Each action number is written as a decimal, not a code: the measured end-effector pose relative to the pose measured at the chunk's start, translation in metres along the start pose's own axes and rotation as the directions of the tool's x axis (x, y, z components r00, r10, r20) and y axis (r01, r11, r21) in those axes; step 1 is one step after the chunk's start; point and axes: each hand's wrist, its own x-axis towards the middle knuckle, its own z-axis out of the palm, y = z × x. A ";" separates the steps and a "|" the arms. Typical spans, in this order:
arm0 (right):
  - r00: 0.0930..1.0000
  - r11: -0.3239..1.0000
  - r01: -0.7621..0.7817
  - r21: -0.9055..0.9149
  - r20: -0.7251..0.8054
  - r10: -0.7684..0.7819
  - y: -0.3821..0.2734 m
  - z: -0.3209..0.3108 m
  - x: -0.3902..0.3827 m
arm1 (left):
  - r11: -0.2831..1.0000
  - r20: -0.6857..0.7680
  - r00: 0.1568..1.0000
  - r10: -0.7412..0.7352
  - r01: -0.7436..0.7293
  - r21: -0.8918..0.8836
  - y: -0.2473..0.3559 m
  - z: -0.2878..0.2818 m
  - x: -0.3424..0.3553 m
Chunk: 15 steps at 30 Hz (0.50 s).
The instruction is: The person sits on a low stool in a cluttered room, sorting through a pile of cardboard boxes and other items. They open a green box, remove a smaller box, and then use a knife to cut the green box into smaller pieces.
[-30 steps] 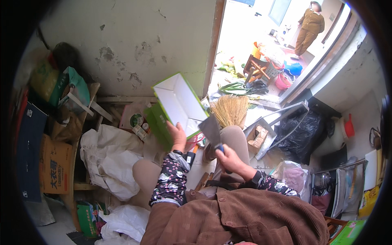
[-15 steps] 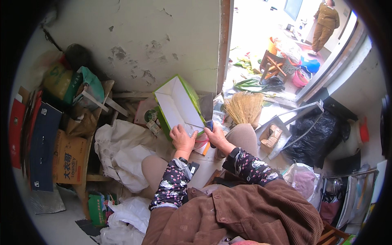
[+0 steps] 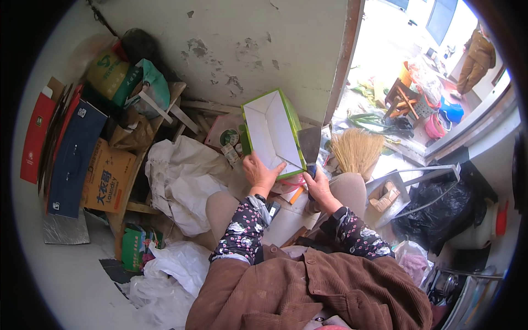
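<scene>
Both grips hold: left grip (image 3: 262, 175), green box (image 3: 276, 132); right grip (image 3: 323, 190), scraper (image 3: 309, 143), handle (image 3: 312, 169) partly hidden.

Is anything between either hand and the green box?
Nothing visible separates the left hand from the green box: it holds the near end. At the right hand, the bladed tool it holds is in the way, beside the box's right wall.

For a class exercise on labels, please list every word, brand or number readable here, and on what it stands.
I give places, not wording.
Brown carton: large blue lettering, readable.
Blue case: pale labels, too small.
Red panel: pale marks, too small.
Yellow-green bag: emblem; lettering blurred.
Lower-left green box: pale lettering, too small.
Held box: none visible.
</scene>
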 end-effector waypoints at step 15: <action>0.977 0.856 -0.077 0.512 0.209 -0.037 -0.050 -0.007 -0.044 | 0.957 -0.132 0.955 0.266 -0.278 -0.078 0.002 -0.075 0.024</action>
